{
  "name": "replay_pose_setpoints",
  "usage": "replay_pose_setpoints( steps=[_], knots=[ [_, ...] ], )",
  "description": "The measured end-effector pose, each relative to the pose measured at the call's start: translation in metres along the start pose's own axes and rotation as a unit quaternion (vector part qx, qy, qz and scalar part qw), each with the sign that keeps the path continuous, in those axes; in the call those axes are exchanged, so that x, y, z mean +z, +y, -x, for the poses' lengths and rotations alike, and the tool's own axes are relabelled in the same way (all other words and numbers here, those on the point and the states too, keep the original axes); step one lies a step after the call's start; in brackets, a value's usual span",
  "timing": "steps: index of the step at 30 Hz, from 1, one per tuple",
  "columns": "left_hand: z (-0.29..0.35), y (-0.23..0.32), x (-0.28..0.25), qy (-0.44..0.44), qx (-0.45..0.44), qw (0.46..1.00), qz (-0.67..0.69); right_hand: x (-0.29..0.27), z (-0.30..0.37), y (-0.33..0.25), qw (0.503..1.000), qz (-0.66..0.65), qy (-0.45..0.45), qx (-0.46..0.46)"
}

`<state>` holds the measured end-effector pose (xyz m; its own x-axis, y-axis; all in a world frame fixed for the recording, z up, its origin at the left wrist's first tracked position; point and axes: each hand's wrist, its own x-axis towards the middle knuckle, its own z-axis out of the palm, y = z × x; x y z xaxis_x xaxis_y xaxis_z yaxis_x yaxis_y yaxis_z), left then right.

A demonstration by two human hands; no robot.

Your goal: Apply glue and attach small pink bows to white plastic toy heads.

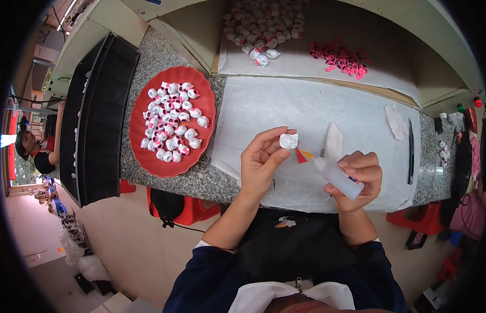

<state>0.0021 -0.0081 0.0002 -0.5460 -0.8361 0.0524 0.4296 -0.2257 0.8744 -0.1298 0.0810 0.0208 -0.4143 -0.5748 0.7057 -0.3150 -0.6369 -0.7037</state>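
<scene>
Between the thumb and fingers of my left hand (262, 159) is a small white cat-head piece (288, 141). My right hand (359, 177) grips a translucent white squeeze bottle (334, 176), tilted so its yellow nozzle (307, 154) points at the piece. The nozzle tip looks close to the piece, but I cannot tell whether they touch. A small red triangle (301, 156) shows between the nozzle and the piece; what it belongs to is unclear. Under both hands lies a white paper sheet (253, 104) on the speckled counter.
Left of the paper, a red scalloped plate (136, 125) bears many white and pink pieces. Black bins (104, 120) stand farther left. On the shelf are white pieces (264, 26) and pink parts (342, 58). A folded tissue (334, 141) and a black pen-like tool (411, 151) lie rightward.
</scene>
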Motion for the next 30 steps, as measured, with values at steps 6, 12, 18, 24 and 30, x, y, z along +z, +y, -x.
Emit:
replay_pose_setpoints(
  steps=[6, 12, 18, 24, 30],
  knots=[
    [0.0006, 0.0006, 0.0001, -0.006, -0.009, 1.0, -0.006, 0.0026, -0.0012, -0.0052, 0.999, 0.025, -0.014, 0.019],
    [0.0012, 0.0006, 0.0014, -0.012, -0.013, 1.0, -0.014, 0.0015, 0.0001, -0.0056, 0.999, 0.024, -0.024, 0.021],
    [0.001, -0.0008, 0.0013, -0.008, -0.011, 1.0, -0.006, -0.0003, -0.0015, -0.0073, 0.999, 0.032, -0.032, 0.016],
    [0.0013, 0.0005, 0.0013, -0.012, -0.017, 1.0, -0.002, -0.0006, -0.0008, -0.0044, 0.999, 0.032, -0.028, -0.001],
    [0.0016, 0.0015, 0.0036, -0.028, -0.025, 0.999, -0.005, -0.001, -0.0003, -0.0057, 0.998, 0.042, -0.035, -0.004]
  ],
)
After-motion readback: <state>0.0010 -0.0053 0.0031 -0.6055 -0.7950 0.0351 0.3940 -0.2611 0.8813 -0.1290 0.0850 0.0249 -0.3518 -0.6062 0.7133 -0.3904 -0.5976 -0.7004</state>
